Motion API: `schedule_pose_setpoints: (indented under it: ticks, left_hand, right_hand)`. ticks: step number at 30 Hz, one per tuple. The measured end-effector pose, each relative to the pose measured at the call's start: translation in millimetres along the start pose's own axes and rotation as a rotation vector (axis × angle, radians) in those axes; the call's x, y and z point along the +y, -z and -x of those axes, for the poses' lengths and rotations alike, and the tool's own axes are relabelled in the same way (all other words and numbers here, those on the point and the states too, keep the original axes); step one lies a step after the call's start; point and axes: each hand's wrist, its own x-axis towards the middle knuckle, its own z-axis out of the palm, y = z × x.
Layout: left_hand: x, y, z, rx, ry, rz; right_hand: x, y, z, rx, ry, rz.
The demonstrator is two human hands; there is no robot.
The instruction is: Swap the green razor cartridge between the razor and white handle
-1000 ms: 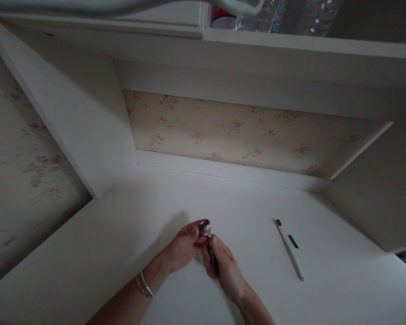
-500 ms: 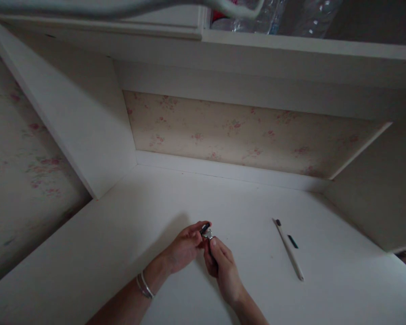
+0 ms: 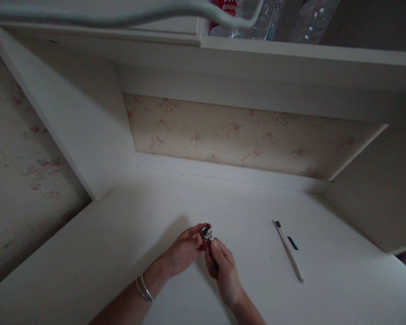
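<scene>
Over the white desktop, my left hand (image 3: 183, 252) pinches a small black stick-like piece (image 3: 205, 230) between thumb and fingers. My right hand (image 3: 227, 273) is closed around the dark handle of a tool with a silver metal head (image 3: 209, 235). That metal head meets or lies right beside the black piece, and the fingers partly cover both. The exact kind of tool is too small to make out. To the right of my hands lies a slim white pen-like stick (image 3: 290, 256) with a dark end. A short dark strip (image 3: 292, 243) rests beside it.
A white desktop (image 3: 162, 194) spreads under my hands, with side panels left and right. A low shelf (image 3: 257, 76) overhangs the back. Clear plastic bottles (image 3: 314, 20) stand in the compartment above. A pale curved bar (image 3: 115, 16) crosses the top of the view.
The view has tilted up very slightly. Both hands keep nearly the same position and the same holds.
</scene>
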Motion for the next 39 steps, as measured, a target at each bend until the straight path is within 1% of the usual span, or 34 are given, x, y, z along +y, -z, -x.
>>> schedule_pose_setpoints:
  ticks: [12, 18, 25, 32, 39]
  left_hand:
    - [-4.5, 3.8, -1.2, 0.015, -0.025, -0.027]
    - [-3.2, 2.6, -1.6, -0.003, -0.015, -0.076]
    - [-5.2, 7.7, -2.7, -0.045, -0.026, -0.120]
    - [-3.3, 4.1, -2.3, -0.056, -0.029, -0.120]
    - [-3.0, 6.1, -2.5, -0.058, -0.030, -0.169]
  right_hand:
    - [2.6, 0.6, -1.2, 0.020, 0.002, 0.043]
    - [3.7, 2.1, -2.0, 0.039, 0.016, 0.063]
    - [4.2, 6.3, -3.6, 0.040, 0.002, 0.109]
    - [-1.5, 3.8, -0.3, 0.068, 0.028, 0.161]
    - [-2.5, 4.0, -0.6, 0.074, 0.075, 0.205]
